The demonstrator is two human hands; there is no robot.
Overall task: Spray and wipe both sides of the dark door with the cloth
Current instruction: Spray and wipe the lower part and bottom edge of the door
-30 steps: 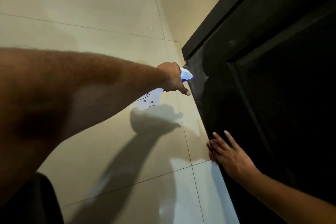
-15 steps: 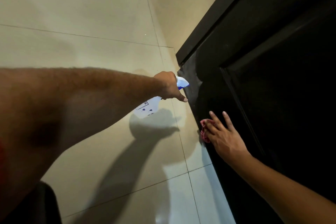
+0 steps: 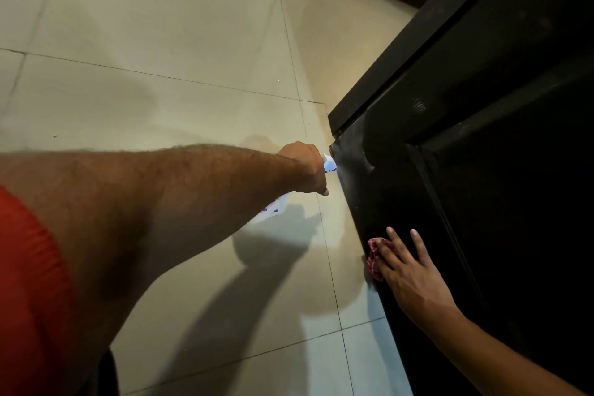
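As left fingers grip the bottle above beige tiles, straight right fingers press cloth to door.

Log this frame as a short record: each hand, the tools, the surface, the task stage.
left hand: grips the spray bottle, nozzle close to the door's lower corner
right hand: fingers straight, pressing the cloth flat against the door
cloth: red, mostly hidden under the hand, near the door's edge
door: dark, panelled, faint pale haze near the nozzle
floor: pale tiles, a few specks
stage: apparently working low on this face; the other face is not visible
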